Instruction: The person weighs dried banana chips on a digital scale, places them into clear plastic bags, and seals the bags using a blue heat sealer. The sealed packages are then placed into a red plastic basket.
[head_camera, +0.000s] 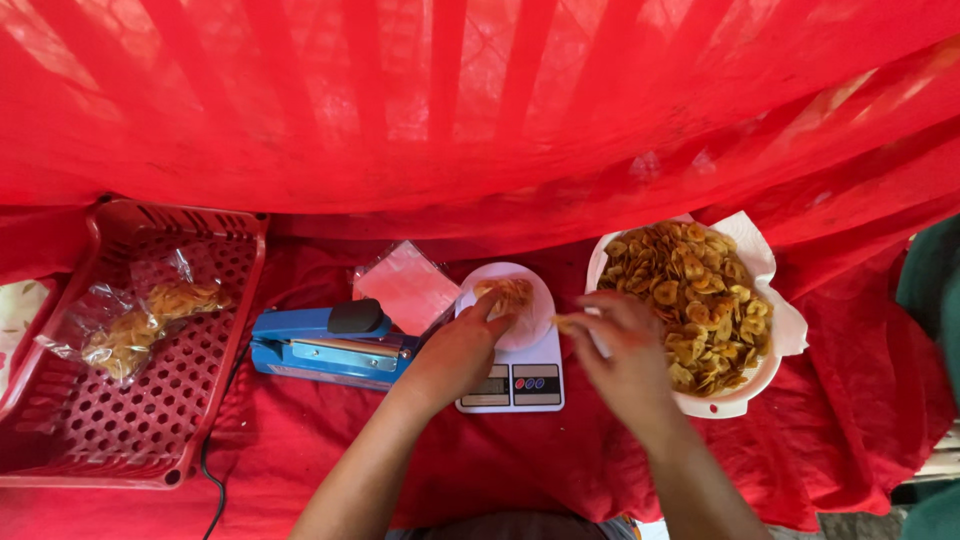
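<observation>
My left hand (462, 347) reaches onto the round pan of a white kitchen scale (512, 385) and pinches the edge of a clear bag (508, 297) holding a few yellow fried chips. My right hand (622, 345) hovers just right of the scale, its fingers closed on one chip (566, 322) held toward the bag. A white bowl (740, 398) lined with paper and heaped with golden chips (692, 300) stands right beside that hand.
A blue heat sealer (325, 348) lies left of the scale, its black cord (212, 470) trailing down. A stack of clear empty bags (408, 285) sits behind it. A red perforated basket (170, 390) at left holds two filled chip bags (140, 322). Red cloth covers everything.
</observation>
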